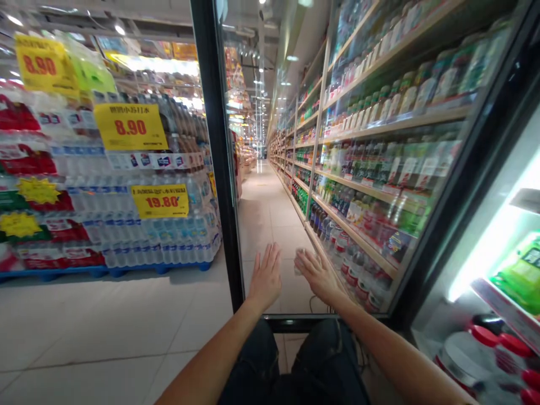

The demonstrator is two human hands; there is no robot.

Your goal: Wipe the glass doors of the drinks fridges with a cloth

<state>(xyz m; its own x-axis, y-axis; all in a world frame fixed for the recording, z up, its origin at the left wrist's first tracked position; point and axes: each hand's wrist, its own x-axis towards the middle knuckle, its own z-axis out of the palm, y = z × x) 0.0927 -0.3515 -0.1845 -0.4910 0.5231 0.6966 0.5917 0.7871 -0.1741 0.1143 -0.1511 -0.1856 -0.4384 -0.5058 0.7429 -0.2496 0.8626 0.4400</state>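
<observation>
In front of me is a glass door (270, 214) with a black frame (219, 169). Low on the pane, my left hand (265, 278) lies with its fingers stretched upward and holds nothing. My right hand (316, 273) is beside it, pressing a small whitish cloth (297, 263) flat against the glass. Only the cloth's edge shows past the fingers, so its size is hidden. Both forearms reach forward over my bent knees.
Shelves of bottles (379, 146) show in the pane on the right. To the left, wrapped bottle packs (139, 236) are stacked on a blue pallet (160, 268) with yellow price signs (130, 126). A lit cooler with red-capped containers (485, 334) stands at my right.
</observation>
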